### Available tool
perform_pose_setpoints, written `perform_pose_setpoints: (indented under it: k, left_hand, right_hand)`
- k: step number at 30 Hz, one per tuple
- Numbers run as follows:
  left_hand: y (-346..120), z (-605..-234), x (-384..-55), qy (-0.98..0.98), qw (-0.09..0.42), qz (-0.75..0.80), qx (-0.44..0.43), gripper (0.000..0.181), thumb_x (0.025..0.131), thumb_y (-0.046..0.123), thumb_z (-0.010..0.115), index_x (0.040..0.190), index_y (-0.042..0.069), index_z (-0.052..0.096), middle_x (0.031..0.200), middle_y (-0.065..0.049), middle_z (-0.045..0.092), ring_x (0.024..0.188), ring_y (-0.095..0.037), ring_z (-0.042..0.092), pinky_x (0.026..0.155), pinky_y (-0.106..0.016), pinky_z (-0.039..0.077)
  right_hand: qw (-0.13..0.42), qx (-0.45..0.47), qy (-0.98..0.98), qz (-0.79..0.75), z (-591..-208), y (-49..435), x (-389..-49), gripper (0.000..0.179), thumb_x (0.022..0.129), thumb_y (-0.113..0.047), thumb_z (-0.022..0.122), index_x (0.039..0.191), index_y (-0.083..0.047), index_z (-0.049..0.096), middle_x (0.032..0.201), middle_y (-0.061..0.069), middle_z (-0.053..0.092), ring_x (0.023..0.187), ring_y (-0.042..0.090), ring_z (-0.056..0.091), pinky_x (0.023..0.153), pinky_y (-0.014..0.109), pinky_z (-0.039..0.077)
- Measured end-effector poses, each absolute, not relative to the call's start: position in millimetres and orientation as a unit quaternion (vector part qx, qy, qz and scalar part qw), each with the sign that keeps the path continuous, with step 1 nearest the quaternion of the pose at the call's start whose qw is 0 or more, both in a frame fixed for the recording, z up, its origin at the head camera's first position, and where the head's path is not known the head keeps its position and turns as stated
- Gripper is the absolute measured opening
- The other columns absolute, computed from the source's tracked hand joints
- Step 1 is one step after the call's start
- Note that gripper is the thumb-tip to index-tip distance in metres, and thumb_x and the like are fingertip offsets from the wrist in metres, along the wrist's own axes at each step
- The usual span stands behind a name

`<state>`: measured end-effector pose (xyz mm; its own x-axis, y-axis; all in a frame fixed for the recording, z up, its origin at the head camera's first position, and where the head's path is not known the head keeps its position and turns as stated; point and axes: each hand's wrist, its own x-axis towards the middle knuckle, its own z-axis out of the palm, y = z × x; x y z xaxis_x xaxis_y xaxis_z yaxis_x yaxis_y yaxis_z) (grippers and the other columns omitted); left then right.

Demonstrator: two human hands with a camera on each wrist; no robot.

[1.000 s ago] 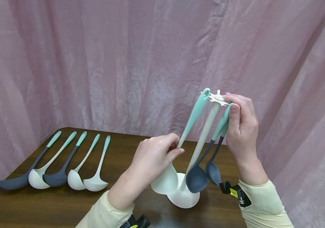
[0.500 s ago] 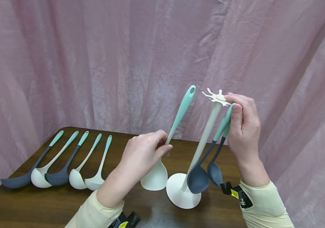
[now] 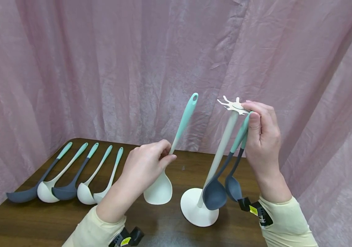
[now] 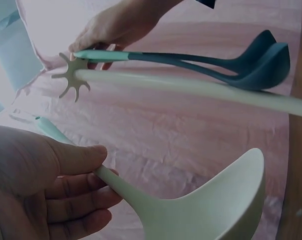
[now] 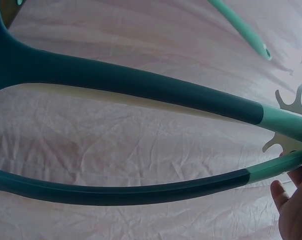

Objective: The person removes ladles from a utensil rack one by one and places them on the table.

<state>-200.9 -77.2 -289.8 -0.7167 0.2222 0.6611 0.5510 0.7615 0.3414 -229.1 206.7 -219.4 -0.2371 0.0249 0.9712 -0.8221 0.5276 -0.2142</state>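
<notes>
My left hand point(image 3: 145, 163) pinches the pale shaft of a white ladle point(image 3: 158, 190) with a mint handle. The ladle stands bowl-down, to the left of a white utensil stand point(image 3: 225, 139) and apart from it. At the stand's top, my right hand point(image 3: 264, 137) grips the hooked rack point(image 3: 235, 105), thumb against the mint handle end there. Two dark blue ladles, a nearer ladle point(image 3: 214, 195) and a farther ladle point(image 3: 233, 188), hang from that side. In the left wrist view, thumb and fingers hold the white ladle point(image 4: 210, 205). The right wrist view shows a dark ladle shaft point(image 5: 141, 80) up close.
Several ladles lie in a row on the brown table point(image 3: 176, 226) at left, among them a dark ladle point(image 3: 23, 196) and a white ladle point(image 3: 84, 193). My left forearm partly covers the rightmost white ladle point(image 3: 117, 159). A pink curtain point(image 3: 132, 68) hangs behind the table.
My left hand has carried the white ladle leftward, away from the stand's rack. My right hand stays at the rack beside the hanging dark ladles.
</notes>
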Motion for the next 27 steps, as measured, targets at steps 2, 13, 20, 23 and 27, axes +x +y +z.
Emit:
perform_pose_setpoints:
  k: [2, 13, 20, 23, 27]
  left_hand:
    - [-80, -292, -202, -0.889, 0.305, -0.266, -0.214, 0.026, 0.091, 0.024, 0.093, 0.089, 0.020, 0.068, 0.072, 0.015, 0.062, 0.059, -0.009, 0.054, 0.057, -0.035, 0.046]
    - [-92, -301, -214, -0.900, 0.286, -0.263, -0.197, 0.022, 0.093, 0.022, 0.092, 0.091, 0.018, 0.070, 0.074, 0.012, 0.066, 0.062, -0.011, 0.056, 0.059, -0.037, 0.047]
    - [-99, -308, -222, -0.906, 0.270, -0.268, -0.183, 0.020, 0.094, 0.023, 0.090, 0.093, 0.018, 0.071, 0.076, 0.012, 0.068, 0.063, -0.013, 0.058, 0.060, -0.038, 0.048]
    - [-101, -312, -225, -0.908, 0.265, -0.274, -0.177, 0.020, 0.095, 0.023, 0.090, 0.093, 0.018, 0.071, 0.076, 0.012, 0.068, 0.063, -0.013, 0.057, 0.061, -0.037, 0.048]
    - [-103, -316, -229, -0.909, 0.260, -0.277, -0.173, 0.020, 0.094, 0.023, 0.090, 0.092, 0.018, 0.071, 0.074, 0.012, 0.065, 0.063, -0.013, 0.056, 0.060, -0.037, 0.047]
  right_hand:
    - [0.543, 0.293, -0.684, 0.389, -220, 208, -229, 0.034, 0.118, -0.019, 0.054, 0.127, 0.006, 0.074, 0.129, 0.023, 0.070, 0.131, 0.028, 0.063, 0.109, 0.030, 0.046]
    - [0.537, 0.287, -0.693, 0.387, -221, 210, -230, 0.031, 0.117, -0.017, 0.055, 0.130, 0.004, 0.075, 0.132, 0.020, 0.070, 0.130, 0.025, 0.063, 0.108, 0.029, 0.045]
    - [0.542, 0.293, -0.684, 0.391, -221, 209, -231, 0.030, 0.117, -0.016, 0.056, 0.128, 0.005, 0.075, 0.130, 0.021, 0.070, 0.129, 0.026, 0.064, 0.110, 0.031, 0.046]
    - [0.543, 0.295, -0.681, 0.392, -220, 208, -231, 0.031, 0.117, -0.017, 0.056, 0.128, 0.005, 0.075, 0.129, 0.021, 0.070, 0.128, 0.026, 0.064, 0.109, 0.031, 0.046]
    - [0.545, 0.298, -0.678, 0.393, -220, 208, -231, 0.033, 0.117, -0.020, 0.055, 0.128, 0.005, 0.075, 0.129, 0.021, 0.070, 0.128, 0.027, 0.064, 0.109, 0.030, 0.046]
